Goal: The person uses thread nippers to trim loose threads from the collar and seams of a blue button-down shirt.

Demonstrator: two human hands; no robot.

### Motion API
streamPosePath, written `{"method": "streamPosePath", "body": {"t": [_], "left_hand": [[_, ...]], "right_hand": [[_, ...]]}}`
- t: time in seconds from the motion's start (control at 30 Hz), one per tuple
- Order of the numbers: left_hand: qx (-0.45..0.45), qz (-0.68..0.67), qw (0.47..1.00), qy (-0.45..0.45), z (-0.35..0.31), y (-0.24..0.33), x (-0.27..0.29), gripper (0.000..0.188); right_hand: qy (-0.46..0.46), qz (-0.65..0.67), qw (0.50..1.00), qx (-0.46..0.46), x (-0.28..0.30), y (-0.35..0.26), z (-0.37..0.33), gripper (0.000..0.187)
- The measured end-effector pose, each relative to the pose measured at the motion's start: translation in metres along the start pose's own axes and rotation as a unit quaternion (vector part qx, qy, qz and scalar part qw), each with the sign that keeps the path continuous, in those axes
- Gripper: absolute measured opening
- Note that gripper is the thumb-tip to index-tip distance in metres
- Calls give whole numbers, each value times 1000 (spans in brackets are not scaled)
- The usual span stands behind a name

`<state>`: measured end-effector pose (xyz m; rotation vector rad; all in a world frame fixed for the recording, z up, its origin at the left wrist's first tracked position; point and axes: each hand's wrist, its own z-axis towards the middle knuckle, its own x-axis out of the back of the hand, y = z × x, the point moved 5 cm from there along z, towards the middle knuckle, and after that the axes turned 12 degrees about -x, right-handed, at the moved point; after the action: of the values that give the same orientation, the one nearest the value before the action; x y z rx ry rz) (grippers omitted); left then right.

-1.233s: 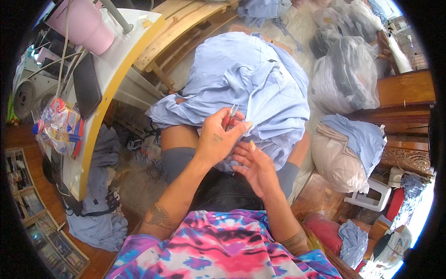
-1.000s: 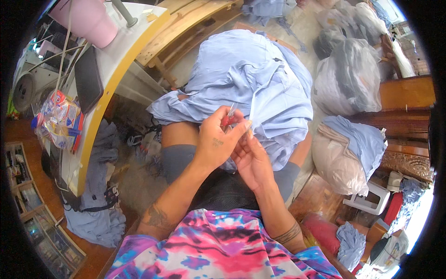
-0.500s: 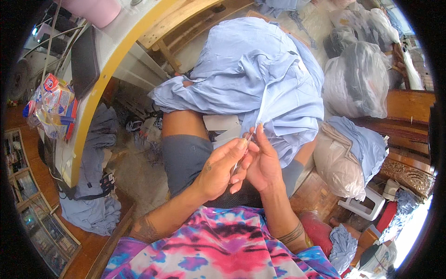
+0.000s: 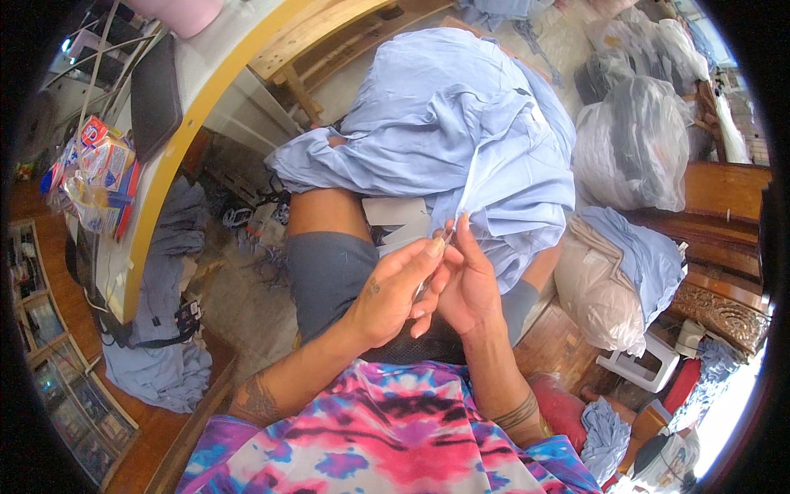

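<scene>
Far left, a paned case [image 4: 66, 412] stands low, and above it some plastic-wrapped packs [image 4: 103, 177] sit at the rim of the table [image 4: 169, 177], yellow along its edge. A dark slab [image 4: 156, 99] lies on top, with a pink cup [image 4: 181, 10] beyond it. Below, a pile of blue clothes [image 4: 160, 375] slumps on the floor.

Into the middle now, and here's the left hand [image 4: 391, 292], its thumb pressed toward curled fingers, the grip narrow. A small tool [image 4: 422, 288] sits in there, mostly hidden; I can't tell whether its blades are apart. Just past that thumb tip, a thin, pale sliver [image 4: 447, 235] bridges toward the other hand; too small to say what it is. A notched white card [image 4: 397, 216] shows on the near side of the cloth.

And the cloth [image 4: 461, 107] itself, light blue, is heaped across the lap and beyond the knees. Its pale edge runs down to the right hand [image 4: 473, 296], where thumb and forefinger close narrowly at its lower end; the bulk lies beyond the fingertips. Whether they pinch it firmly, I can't tell.

Over right, clear bags [image 4: 634, 148] bulge up top, a wrapped bundle [image 4: 597, 284] slumps below with blue fabric over it, a white stool [image 4: 642, 366] just beneath, and carved wood [image 4: 724, 309] at the far side.
</scene>
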<state>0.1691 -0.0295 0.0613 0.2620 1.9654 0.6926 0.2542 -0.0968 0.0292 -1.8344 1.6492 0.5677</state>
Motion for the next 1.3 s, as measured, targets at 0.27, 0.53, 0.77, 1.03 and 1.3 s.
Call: {"method": "streamPosePath", "body": {"t": [0.27,0.53,0.77,1.03,1.3], "left_hand": [[-3,-3,1000,5,-1,0,0,47],[-20,-6,999,30,-2,-1,6,47],[-23,31,995,88,-1,-1,7,45],[2,-194,975,105,2,-9,1,30],[16,-188,978,86,-3,-18,-3,32]], "right_hand": [[-4,3,1000,13,0,2,0,36],[-4,-41,998,50,-5,3,3,36],[95,-152,968,176,3,0,4,28],[117,-283,912,273,14,-5,5,26],[51,-184,959,207,16,-5,2,25]]}}
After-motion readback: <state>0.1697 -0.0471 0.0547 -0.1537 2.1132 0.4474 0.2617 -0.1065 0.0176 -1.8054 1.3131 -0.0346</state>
